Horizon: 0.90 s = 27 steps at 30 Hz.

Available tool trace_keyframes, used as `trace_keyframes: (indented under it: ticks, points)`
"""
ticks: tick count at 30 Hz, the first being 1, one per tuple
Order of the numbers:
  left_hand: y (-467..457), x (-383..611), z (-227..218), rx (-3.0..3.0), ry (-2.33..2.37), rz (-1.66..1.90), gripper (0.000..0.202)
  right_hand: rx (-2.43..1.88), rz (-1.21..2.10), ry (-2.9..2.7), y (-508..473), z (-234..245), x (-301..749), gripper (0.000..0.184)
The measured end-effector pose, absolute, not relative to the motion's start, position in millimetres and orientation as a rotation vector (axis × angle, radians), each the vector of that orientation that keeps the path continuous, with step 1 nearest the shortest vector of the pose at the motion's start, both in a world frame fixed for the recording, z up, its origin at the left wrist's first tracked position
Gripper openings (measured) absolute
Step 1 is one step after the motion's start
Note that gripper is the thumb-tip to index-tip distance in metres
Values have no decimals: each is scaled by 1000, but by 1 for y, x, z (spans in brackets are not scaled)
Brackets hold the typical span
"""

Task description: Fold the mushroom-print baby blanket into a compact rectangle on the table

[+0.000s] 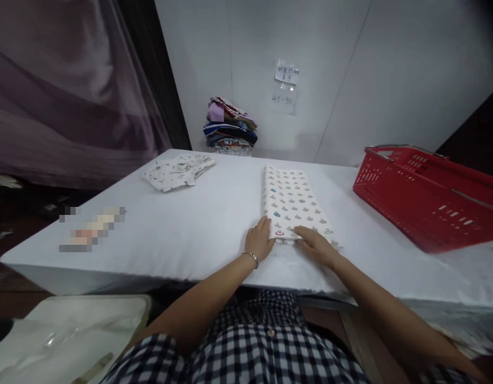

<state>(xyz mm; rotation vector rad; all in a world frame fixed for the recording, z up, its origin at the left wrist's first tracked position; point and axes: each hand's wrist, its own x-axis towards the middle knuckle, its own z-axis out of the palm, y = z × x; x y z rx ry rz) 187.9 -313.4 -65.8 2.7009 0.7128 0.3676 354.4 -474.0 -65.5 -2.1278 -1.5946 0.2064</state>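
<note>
A white cloth (290,200) printed with small grey mushroom-like shapes and a few red, blue and green ones lies folded in a long strip on the white table. My left hand (260,240), with a bracelet at the wrist, rests flat against the strip's near left corner. Stretched fingers of my right hand (315,246) lie on top of the near edge. Neither hand lifts the fabric. Farther left lies a second folded white garment (176,172) with a small dark print.
A red plastic basket (410,197) stands on the right of the white-covered table (182,229). Folded clothes (230,128) are stacked beyond the far edge by the wall. A blurred-out item (92,229) lies at left. A white bin (66,341) sits below the table's left front.
</note>
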Motion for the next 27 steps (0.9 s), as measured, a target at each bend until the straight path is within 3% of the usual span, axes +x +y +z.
trace_keyframes:
  ticks: [7,12,16,23,27]
  points:
    - [-311,193,-58,2795,736,294,45,-2174,271,-1378,-469,-57,352,32]
    - [-311,187,-60,2774,897,261,43,-2108,158,-1541,-475,-77,347,33]
    - [-309,178,-63,2802,865,283,49,-1987,60,-1695,-483,-91,346,38]
    - [-307,179,-73,2824,744,278,59,-2068,387,-1488,-462,-65,354,51]
    - [-303,182,-79,2818,677,231,64,-2142,232,-1475,-403,-56,363,50]
